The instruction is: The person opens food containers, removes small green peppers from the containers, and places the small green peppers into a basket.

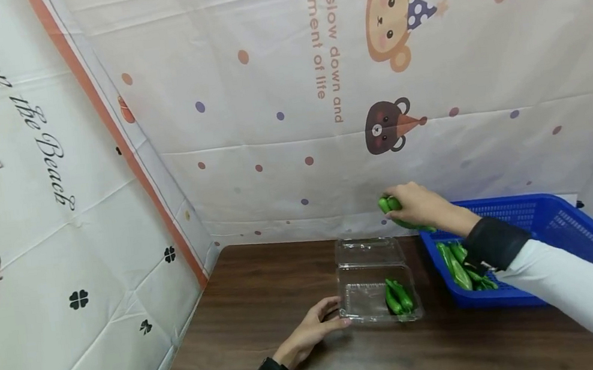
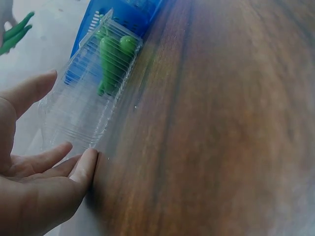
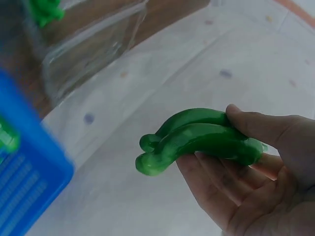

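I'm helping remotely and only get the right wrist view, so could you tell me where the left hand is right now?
Observer: The left hand is at the left side of the clear container.
Operator: I only catch a blurry bit of green in there. How many can you make out?
Observer: At least two green peppers, side by side.
Operator: And I see just a corner of the blue basket. Where are its contents?
Observer: The other peppers that show are bunched at its left end, by the head view.
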The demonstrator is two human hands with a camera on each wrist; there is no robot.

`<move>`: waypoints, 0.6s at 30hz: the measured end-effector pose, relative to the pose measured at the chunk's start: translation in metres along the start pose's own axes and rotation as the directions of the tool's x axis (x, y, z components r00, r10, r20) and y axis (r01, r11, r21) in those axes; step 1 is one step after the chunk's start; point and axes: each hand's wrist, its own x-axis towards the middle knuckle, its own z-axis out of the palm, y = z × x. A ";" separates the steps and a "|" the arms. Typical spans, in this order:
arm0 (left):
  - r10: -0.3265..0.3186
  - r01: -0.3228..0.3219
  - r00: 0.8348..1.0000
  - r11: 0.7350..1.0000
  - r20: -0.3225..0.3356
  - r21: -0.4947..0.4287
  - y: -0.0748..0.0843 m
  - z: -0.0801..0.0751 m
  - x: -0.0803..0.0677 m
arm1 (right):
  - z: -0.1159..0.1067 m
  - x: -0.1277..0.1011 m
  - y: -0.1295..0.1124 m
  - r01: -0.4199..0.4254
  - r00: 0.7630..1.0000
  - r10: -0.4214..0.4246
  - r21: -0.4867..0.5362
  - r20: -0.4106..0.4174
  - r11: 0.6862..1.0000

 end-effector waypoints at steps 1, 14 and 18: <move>-0.001 0.001 1.000 1.000 0.001 0.000 0.000 0.000 0.000 | -0.004 -0.004 0.006 -0.005 1.000 0.005 -0.008 -0.002 1.000; 0.011 -0.011 1.000 1.000 -0.016 0.012 0.000 0.001 0.001 | -0.028 -0.043 0.068 -0.165 0.986 0.164 -0.031 -0.019 0.986; 0.006 -0.006 1.000 1.000 -0.009 0.021 0.002 0.002 0.003 | -0.026 -0.054 0.079 -0.187 0.982 0.186 -0.029 -0.006 0.982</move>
